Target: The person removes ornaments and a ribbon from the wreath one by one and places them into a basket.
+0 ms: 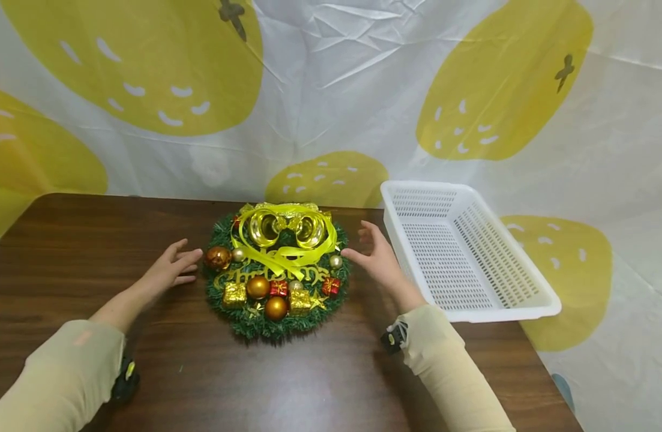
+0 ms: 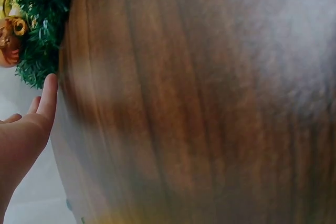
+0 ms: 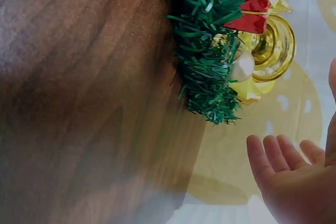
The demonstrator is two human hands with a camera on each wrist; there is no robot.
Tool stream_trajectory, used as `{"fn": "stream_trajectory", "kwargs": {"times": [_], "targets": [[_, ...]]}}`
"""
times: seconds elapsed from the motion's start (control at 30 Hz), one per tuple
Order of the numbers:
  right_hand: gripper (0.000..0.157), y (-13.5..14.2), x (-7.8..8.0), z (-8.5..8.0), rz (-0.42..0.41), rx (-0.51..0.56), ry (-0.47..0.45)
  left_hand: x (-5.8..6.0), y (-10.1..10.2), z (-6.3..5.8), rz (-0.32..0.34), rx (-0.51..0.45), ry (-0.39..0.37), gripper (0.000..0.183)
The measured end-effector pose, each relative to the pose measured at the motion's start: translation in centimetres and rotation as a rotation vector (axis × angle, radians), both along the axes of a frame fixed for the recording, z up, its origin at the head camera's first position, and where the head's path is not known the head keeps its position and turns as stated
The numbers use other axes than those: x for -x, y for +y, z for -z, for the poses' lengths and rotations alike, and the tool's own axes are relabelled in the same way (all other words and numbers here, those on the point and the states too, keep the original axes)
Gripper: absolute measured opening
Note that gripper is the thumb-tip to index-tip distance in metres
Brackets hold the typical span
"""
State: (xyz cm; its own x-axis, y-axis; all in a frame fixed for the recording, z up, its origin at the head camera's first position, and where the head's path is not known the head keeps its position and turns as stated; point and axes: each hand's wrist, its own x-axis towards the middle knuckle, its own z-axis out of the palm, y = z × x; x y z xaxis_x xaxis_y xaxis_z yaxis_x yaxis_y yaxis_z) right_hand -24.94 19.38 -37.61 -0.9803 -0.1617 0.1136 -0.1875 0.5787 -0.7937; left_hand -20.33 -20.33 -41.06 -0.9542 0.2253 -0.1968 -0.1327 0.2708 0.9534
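A green Christmas wreath (image 1: 303,324) lies on the brown table, trimmed with orange baubles (image 1: 276,308), small gold and red gift boxes (image 1: 331,285), gold lettering, a yellow ribbon (image 1: 287,258) and two gold bells (image 1: 311,231). At the wreath's left side is my left hand (image 1: 171,265), its fingers loosely spread beside an orange bauble and holding nothing. My right hand (image 1: 379,255) hovers by the right side, palm facing the wreath and thumb toward its edge. In the right wrist view the fingers (image 3: 278,156) stand apart from the greenery (image 3: 210,66).
A white perforated plastic basket (image 1: 525,313) stands at the right of the table (image 1: 244,390), close to my right forearm. Behind the table hangs a pale cloth (image 1: 331,108) with large yellow fruit prints. Each wrist wears a black device (image 1: 394,338).
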Motion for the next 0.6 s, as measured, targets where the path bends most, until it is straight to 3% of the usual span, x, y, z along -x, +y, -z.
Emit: {"fn": "stream_trajectory", "kwargs": {"times": [0.23,0.6], "targets": [[0.077,-0.2,-0.1,0.6,-0.006,0.041,-0.013,-0.4,0.3,0.5,-0.009,-0.068,-0.036,0.083],[0.077,-0.6,0.2,1.7,-0.003,0.045,-0.054,-0.9,0.9,1.0,-0.006,-0.073,-0.052,0.081]]}}
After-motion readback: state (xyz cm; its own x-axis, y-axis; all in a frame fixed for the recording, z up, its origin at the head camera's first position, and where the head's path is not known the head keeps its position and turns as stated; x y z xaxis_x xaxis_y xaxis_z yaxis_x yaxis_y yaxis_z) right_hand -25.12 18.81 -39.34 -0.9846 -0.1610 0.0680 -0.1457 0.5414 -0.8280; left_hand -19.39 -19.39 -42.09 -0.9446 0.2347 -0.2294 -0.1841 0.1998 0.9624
